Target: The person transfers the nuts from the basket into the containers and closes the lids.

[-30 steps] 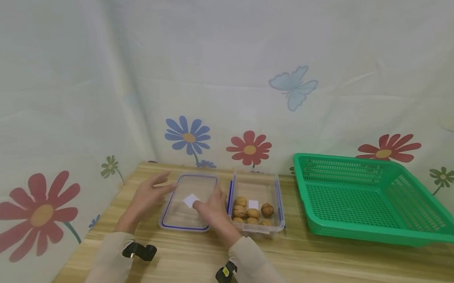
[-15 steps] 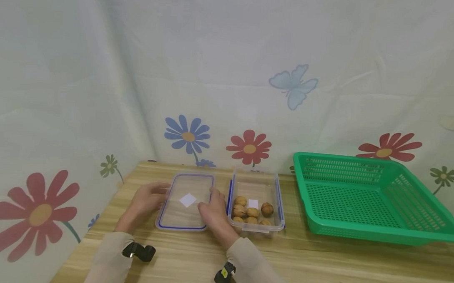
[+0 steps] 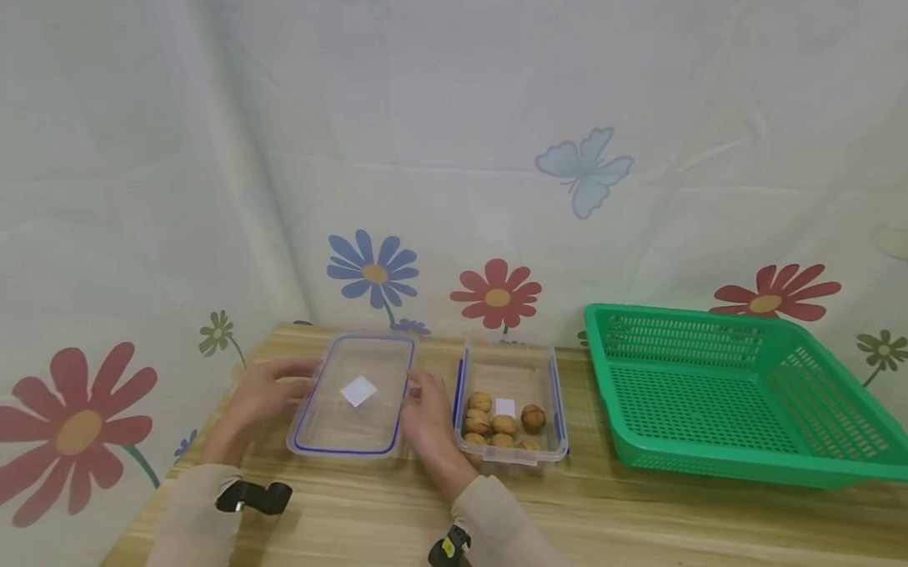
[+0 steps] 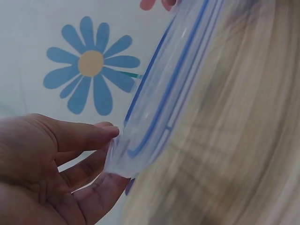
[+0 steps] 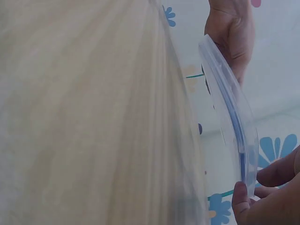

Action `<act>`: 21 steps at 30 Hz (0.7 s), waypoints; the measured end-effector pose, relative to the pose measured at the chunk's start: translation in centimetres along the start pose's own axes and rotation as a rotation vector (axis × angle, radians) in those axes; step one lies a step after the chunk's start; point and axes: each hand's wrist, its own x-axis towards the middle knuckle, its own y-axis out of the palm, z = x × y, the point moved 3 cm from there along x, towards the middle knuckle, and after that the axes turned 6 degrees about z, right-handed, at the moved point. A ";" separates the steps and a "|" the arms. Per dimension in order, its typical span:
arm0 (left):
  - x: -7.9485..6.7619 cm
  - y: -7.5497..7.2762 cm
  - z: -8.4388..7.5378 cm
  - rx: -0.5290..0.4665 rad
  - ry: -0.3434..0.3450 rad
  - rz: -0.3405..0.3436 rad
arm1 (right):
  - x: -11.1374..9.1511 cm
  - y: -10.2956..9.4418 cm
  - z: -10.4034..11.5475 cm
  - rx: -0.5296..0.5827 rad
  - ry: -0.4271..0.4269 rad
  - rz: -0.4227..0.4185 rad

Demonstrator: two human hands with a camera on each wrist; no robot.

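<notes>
A clear plastic container lid [image 3: 347,434] with a blue seal and a white diamond-shaped label [image 3: 358,391] lies level between my hands. My left hand [image 3: 266,394] pinches its left edge, thumb on top and fingers below, as the left wrist view shows. On the opposite edge, my right hand [image 3: 428,416] grips the lid between thumb and fingers. In the right wrist view the lid [image 5: 229,108] appears edge-on, raised off the table. Just right of my right hand stands a clear plastic box [image 3: 514,373] without a cover, holding several walnuts [image 3: 503,425].
A large green plastic basket [image 3: 718,464] sits on the right of the wooden table [image 3: 640,532]. Behind the table hangs a white flowered cloth [image 3: 430,107]. Another white label [image 3: 505,407] shows in the walnut box.
The lid has shifted left and slightly up, away from the walnut box. My left hand has moved left and taken its left edge; my right hand's thumb has drawn back to the right edge.
</notes>
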 end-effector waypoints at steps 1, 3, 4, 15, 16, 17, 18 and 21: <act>0.0 -0.2 -0.1 -0.001 0.007 0.002 | 0.0 -0.1 0.1 0.008 0.002 0.001; -0.1 -0.5 -0.3 -0.003 0.027 0.008 | 0.0 -0.2 0.4 0.023 0.012 0.009; -0.2 -0.7 -0.4 -0.008 0.040 0.011 | -0.1 -0.3 0.6 0.035 0.029 0.018; -1.0 -1.2 -2.8 0.004 0.117 0.029 | -0.3 -3.1 3.4 0.124 0.051 0.025; -1.0 -1.1 -3.1 -0.004 0.122 0.031 | -0.3 -3.5 3.5 0.128 0.050 0.023; -1.1 -1.0 -3.5 -0.010 0.130 0.034 | -0.4 -3.9 3.6 0.130 0.055 0.024; -1.2 -0.8 -3.8 -0.020 0.134 0.035 | -0.5 -4.2 3.6 0.131 0.060 0.023; -1.3 -0.2 -4.8 -0.057 0.152 0.032 | -0.7 -5.4 3.5 0.137 0.075 0.027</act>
